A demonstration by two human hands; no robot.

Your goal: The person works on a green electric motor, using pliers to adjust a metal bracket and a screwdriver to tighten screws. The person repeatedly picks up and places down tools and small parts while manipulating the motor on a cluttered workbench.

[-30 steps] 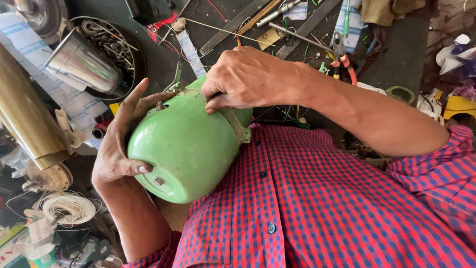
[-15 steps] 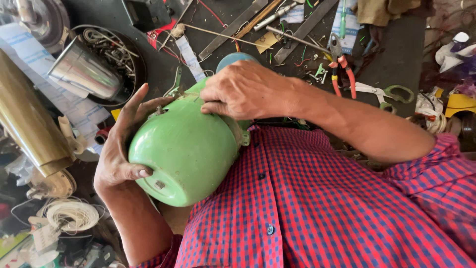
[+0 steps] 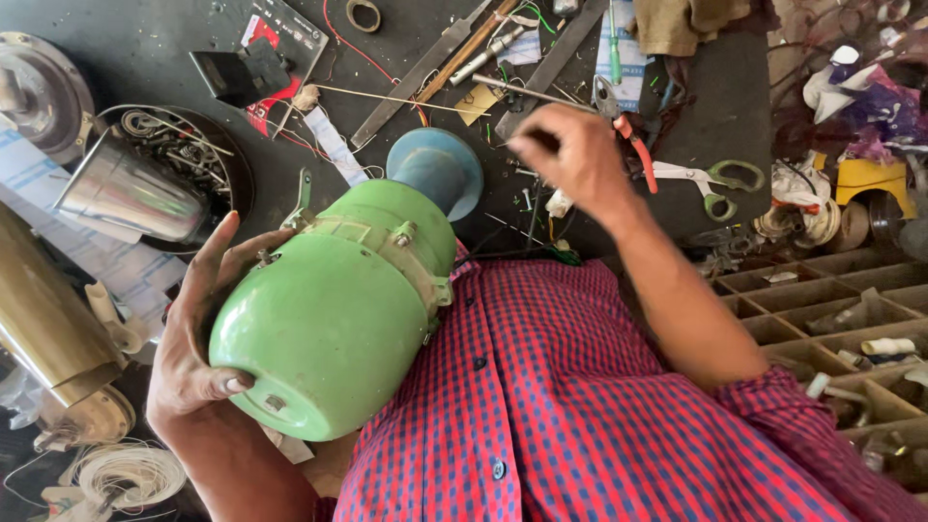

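The left hand (image 3: 198, 358) cradles a green motor housing (image 3: 333, 314) against the red-and-blue checked shirt (image 3: 580, 406). Its grip is wide open: the palm lies flat on the rounded green wall, the fingers (image 3: 208, 256) spread up along the side, and the thumb hooks over the rim of the near end. The housing lies tilted, its closed end toward the body and its far end touching a blue funnel-shaped part (image 3: 440, 169) that points toward the middle of the dark counter (image 3: 135, 43). A band with small bolts runs around the green body.

The right hand (image 3: 570, 159) is off the housing and reaches out over the counter toward its far edge. Its grip is nearly closed, the fingertips pinched together; whether something small sits between them cannot be told. Just beyond it lie red-handled pliers (image 3: 628, 135), and green-handled scissors (image 3: 715, 179) rest farther toward the right edge.

Near the left edge of the counter a steel cup (image 3: 130, 193) lies on its side across a dark round tray (image 3: 232, 164) of small parts. A long flat metal bar (image 3: 425, 72) and a green screwdriver (image 3: 613, 43) lie along the far edge. A brass-coloured cylinder (image 3: 39, 309) sits off the left edge, with a coil of white wire (image 3: 126, 474) below it. Wooden compartments (image 3: 831, 309) with small pieces stand at the right.
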